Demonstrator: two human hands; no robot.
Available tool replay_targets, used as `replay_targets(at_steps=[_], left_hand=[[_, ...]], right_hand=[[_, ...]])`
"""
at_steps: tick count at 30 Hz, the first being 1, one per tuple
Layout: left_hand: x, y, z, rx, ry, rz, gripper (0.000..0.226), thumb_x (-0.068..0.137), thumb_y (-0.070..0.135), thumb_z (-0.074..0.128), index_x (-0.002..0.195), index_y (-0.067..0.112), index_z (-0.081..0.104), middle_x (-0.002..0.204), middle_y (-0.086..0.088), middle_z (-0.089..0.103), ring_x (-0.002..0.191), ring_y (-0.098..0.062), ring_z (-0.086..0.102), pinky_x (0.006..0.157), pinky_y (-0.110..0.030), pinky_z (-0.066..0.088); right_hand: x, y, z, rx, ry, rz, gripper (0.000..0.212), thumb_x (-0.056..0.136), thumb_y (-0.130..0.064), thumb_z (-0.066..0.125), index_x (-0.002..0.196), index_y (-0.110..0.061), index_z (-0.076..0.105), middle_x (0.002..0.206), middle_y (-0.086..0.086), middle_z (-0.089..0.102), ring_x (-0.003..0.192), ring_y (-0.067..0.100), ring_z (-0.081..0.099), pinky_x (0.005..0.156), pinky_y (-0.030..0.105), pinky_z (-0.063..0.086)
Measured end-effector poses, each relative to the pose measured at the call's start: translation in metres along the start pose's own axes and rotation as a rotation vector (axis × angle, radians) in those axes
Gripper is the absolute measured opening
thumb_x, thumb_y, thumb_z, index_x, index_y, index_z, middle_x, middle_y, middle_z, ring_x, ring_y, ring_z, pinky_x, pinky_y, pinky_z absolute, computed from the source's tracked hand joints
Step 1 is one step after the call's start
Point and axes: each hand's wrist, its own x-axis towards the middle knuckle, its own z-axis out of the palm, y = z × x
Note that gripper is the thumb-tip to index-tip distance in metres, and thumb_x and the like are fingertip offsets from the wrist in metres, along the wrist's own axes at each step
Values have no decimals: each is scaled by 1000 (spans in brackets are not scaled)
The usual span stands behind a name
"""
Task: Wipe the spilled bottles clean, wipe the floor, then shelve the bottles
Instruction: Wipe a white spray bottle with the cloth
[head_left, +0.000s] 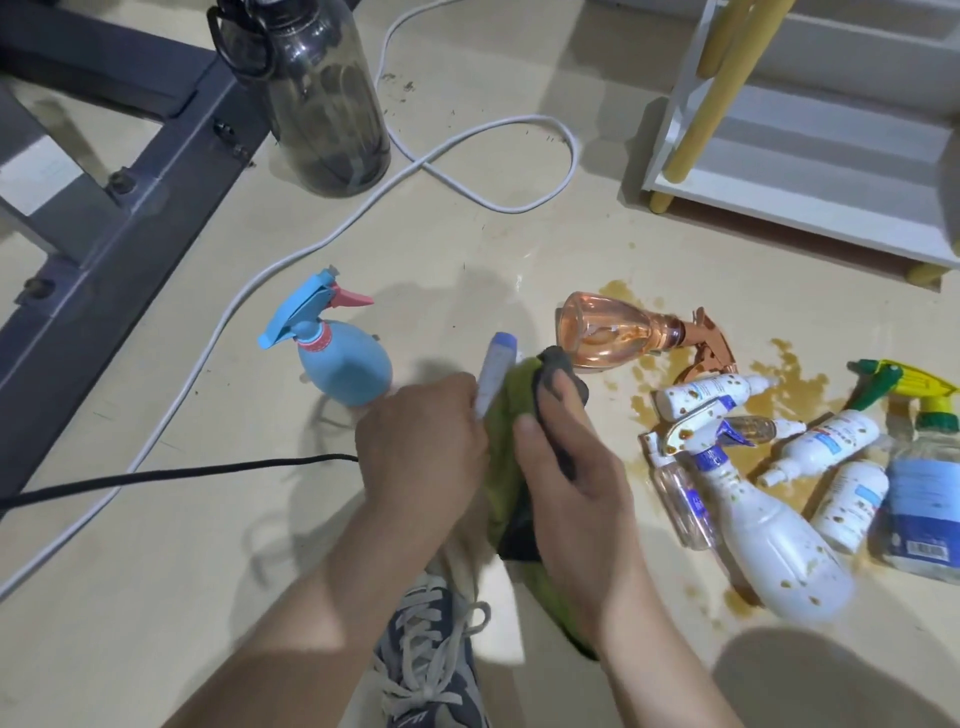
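From the head view, the person crouches over the floor (467, 234) and wipes one bottle. The left hand (421, 447) has its fingers curled round the lower part of a small white bottle (496, 374) with a blue cap. The right hand (566, 467) pinches a green and grey cloth (501, 483) between thumb and fingers and holds it against the bottle's side. A blue spray bottle (340, 364) stands upright to the left, well apart from the mess. A clear orange spray bottle (608, 332) and a heap of spotted bottles (753, 467) lie on their sides in or beside the brown spill (795, 379). The white shelf (779, 171) stands beyond them. To do this step well, the left hand should turn the bottle inside the cloth so every side, the cap and the base get wiped. The right hand should shift to a fresh fold once one is soiled. The clean bottle is best set near the blue one, clear of the puddle.
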Motion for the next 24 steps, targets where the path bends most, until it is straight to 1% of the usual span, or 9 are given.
replay_targets(at_steps=[2,4,6,9,12,15,18,21,24], left_hand=[[-5,5,0,-37,-61,66,14,95,30,39,84,23,45,75,-1,59,74,-29,58,58,-33,31],[-5,6,2,-91,-99,124,7,96,23,39,88,21,40,80,-1,60,77,-29,60,60,-34,33],[1,5,3,-172,-87,161,4,94,20,40,91,21,38,83,-2,61,77,-30,60,60,-35,35],[-6,8,6,-357,-144,267,7,91,19,43,96,24,41,81,2,55,77,-28,59,61,-37,40],[-21,10,9,-479,-137,267,22,89,15,47,106,25,52,84,4,56,82,-24,56,70,-41,48],[-3,-3,3,-706,121,168,37,86,13,56,119,29,56,115,7,60,106,-14,55,89,-32,50],[21,-6,3,-511,-20,497,49,96,35,48,144,24,42,141,5,48,131,-15,42,104,-34,40],[32,-8,11,-349,60,571,42,97,41,44,128,17,60,102,0,66,94,-22,58,74,-40,52],[39,-10,11,-309,277,587,31,91,38,52,93,14,71,77,1,64,79,-21,56,60,-39,51]], right_hand=[[8,3,16,-121,-40,7,33,101,-27,51,124,-51,50,159,-12,28,144,-6,19,106,-1,19],[20,4,19,-218,-25,5,42,102,-29,47,141,-43,36,159,-14,24,143,-8,16,106,-2,13],[31,6,15,-244,9,5,50,102,-29,49,150,-31,34,155,-16,31,140,-7,25,108,3,18],[42,5,4,-268,134,-31,45,100,-24,52,143,-34,43,130,-27,51,114,-14,48,96,3,33],[49,3,-11,-477,133,-140,39,98,-21,54,135,-33,53,114,-22,60,102,-3,55,89,14,41],[52,2,-26,-691,12,-266,37,96,-22,58,132,-28,51,104,-12,65,90,8,57,71,17,40],[52,-1,-41,-806,-71,-349,45,93,-30,63,131,-20,42,92,-4,65,74,15,58,60,28,36],[58,-12,-53,-841,-114,-327,47,87,-35,72,125,-28,46,102,-7,66,90,16,64,75,32,50],[59,-25,-68,-670,-271,-120,57,79,-17,81,129,-26,56,118,-18,63,112,-1,58,93,20,48]])
